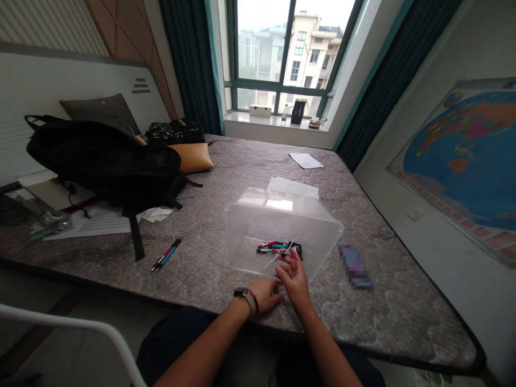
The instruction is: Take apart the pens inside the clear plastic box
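Observation:
A clear plastic box lies on the mattress with its opening toward me. Inside it is a small heap of red, teal and black pens and pen parts. My right hand reaches in at the opening, its fingers closed around a thin white rod, which looks like a pen refill; the exact grip is partly hidden. My left hand, with a watch and a red cord on the wrist, rests just in front of the box. Its fingers are curled downward, and anything under them is hidden.
Several pens lie on the mattress to the left. Farther left are a black backpack and a tan pouch. Paper sheets lie behind the box, and a blurred phone-like object to its right.

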A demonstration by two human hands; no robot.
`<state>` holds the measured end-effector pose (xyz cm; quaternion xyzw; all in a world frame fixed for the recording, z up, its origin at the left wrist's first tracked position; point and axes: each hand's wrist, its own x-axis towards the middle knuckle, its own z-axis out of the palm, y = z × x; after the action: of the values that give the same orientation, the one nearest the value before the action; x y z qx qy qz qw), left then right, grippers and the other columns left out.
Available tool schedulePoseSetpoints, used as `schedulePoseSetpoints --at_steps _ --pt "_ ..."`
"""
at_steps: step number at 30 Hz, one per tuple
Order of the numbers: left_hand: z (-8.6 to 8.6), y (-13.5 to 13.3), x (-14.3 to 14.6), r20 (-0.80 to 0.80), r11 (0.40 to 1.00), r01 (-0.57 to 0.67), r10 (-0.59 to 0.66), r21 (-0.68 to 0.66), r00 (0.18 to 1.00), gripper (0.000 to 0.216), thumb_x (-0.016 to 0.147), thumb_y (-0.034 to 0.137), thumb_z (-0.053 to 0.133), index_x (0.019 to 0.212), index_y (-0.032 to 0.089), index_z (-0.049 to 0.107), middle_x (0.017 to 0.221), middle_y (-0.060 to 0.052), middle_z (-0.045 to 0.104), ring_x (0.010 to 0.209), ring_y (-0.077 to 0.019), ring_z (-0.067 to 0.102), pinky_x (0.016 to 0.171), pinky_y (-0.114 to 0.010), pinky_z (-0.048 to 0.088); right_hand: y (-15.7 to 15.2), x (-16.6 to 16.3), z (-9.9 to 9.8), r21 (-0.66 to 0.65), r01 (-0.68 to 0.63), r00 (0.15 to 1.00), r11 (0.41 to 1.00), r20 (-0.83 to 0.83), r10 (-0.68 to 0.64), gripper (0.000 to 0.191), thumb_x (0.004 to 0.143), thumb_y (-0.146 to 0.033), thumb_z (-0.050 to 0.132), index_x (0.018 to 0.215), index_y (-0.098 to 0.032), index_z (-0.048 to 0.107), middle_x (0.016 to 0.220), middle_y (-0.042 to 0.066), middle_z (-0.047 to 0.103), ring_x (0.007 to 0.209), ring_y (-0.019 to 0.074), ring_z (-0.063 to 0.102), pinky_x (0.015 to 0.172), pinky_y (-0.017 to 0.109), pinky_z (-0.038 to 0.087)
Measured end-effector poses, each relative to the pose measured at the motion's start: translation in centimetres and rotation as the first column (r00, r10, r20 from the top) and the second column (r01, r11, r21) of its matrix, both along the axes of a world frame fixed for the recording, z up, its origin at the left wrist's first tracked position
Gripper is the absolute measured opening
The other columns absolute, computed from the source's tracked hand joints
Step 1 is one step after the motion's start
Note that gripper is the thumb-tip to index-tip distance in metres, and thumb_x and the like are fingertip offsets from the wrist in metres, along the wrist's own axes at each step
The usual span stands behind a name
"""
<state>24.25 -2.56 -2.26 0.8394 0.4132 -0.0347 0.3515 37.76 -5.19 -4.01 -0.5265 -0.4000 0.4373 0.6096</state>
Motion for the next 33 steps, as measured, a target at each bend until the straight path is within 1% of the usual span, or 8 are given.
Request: schedulePoseSetpoints --at_steps 2,8,13,19,22,27,30,33 --pt "0.1 0.0 0.0 -0.003 1.000 0.004 -0.004 -0.004 1.000 0.037 0.084 0.048 0.051 0.097 0.018 0.070 0.098 -0.013 0.073 0.092 -0.0299 0.068 0.079 -0.037 0.051 0.0 0.0 0.1 0.074 0.027 0.998 0.997 0.047 -0.030 0.075 0.080 -0.035 0.070 0.145 -0.029 0.032 0.116 0.008 0.063 0.083 0.0163 0.065 0.075 0.032 0.055" --pt "0.3 0.0 0.0 0.042 0.998 0.031 -0.033 0.045 0.999 0.042 0.086 0.036 0.047 0.117 0.016 0.066 0.111 -0.016 0.071 0.098 -0.0295 0.068 0.083 -0.037 0.052 -0.6 -0.5 0.0 -0.047 -0.128 0.928 0.991 0.346 0.136 0.027 0.087 -0.038 0.061 0.104 -0.019 0.069 0.091 0.008 0.070 0.079 0.0207 0.066 0.069 0.030 0.054" --pt "0.7 -0.4 -0.1 -0.071 0.998 0.025 -0.021 0.059 0.997 0.040 0.084 0.031 0.047 0.115 0.015 0.067 0.112 -0.017 0.070 0.100 -0.0294 0.067 0.085 -0.037 0.053 -0.9 -1.2 0.0 -0.058 -0.111 0.871 0.992 0.476 0.125 0.027 0.088 -0.041 0.057 0.097 -0.020 0.072 0.096 0.008 0.072 0.086 0.0243 0.067 0.074 0.033 0.054" --pt "1.0 -0.4 -1.5 -0.023 0.998 0.016 -0.015 0.058 1.000 0.037 0.088 0.039 0.046 0.109 0.019 0.069 0.105 -0.013 0.072 0.094 -0.0266 0.068 0.080 -0.036 0.053 -1.5 -0.8 -0.4 -0.057 -0.126 0.855 0.990 0.500 0.138 0.037 0.088 -0.048 0.054 0.103 -0.019 0.071 0.100 0.011 0.072 0.088 0.0253 0.068 0.074 0.033 0.055" --pt "1.9 -0.4 -5.3 0.041 0.999 0.000 -0.002 0.039 0.999 0.035 0.086 0.047 0.053 0.103 0.022 0.070 0.096 -0.008 0.073 0.088 -0.0232 0.067 0.076 -0.031 0.051 -2.6 -0.7 -0.4 -0.078 -0.107 0.838 0.991 0.530 0.132 0.038 0.088 -0.051 0.054 0.102 -0.020 0.071 0.098 0.011 0.073 0.083 0.0250 0.068 0.072 0.033 0.055" --pt "5.6 0.8 -16.4 0.118 0.980 -0.185 0.176 0.071 0.977 0.035 0.093 0.044 0.044 0.092 0.019 0.070 0.074 -0.002 0.069 0.068 -0.0145 0.062 0.064 -0.023 0.044 -3.9 -0.7 -0.8 -0.137 -0.179 0.807 0.974 0.546 0.225 0.040 0.085 -0.055 0.056 0.099 -0.022 0.074 0.092 0.011 0.074 0.078 0.0264 0.069 0.069 0.034 0.055" --pt "7.1 2.1 -22.7 0.118 0.904 -0.390 0.374 0.178 0.920 0.037 0.094 0.042 0.041 0.085 0.017 0.067 0.068 -0.001 0.066 0.063 -0.0138 0.060 0.061 -0.023 0.043 -4.0 -0.7 -1.1 -0.153 -0.184 0.812 0.971 0.533 0.238 0.041 0.084 -0.055 0.056 0.099 -0.022 0.074 0.093 0.010 0.075 0.080 0.0265 0.069 0.069 0.033 0.055" --pt "6.7 3.8 -26.4 0.070 0.783 -0.520 0.531 0.342 0.845 0.025 0.091 0.035 0.048 0.089 0.018 0.066 0.080 -0.003 0.069 0.077 -0.0165 0.065 0.071 -0.025 0.046 -4.1 -0.6 -1.3 -0.177 -0.191 0.798 0.966 0.545 0.257 0.040 0.085 -0.054 0.054 0.099 -0.022 0.074 0.087 0.008 0.075 0.077 0.0250 0.069 0.070 0.031 0.054"
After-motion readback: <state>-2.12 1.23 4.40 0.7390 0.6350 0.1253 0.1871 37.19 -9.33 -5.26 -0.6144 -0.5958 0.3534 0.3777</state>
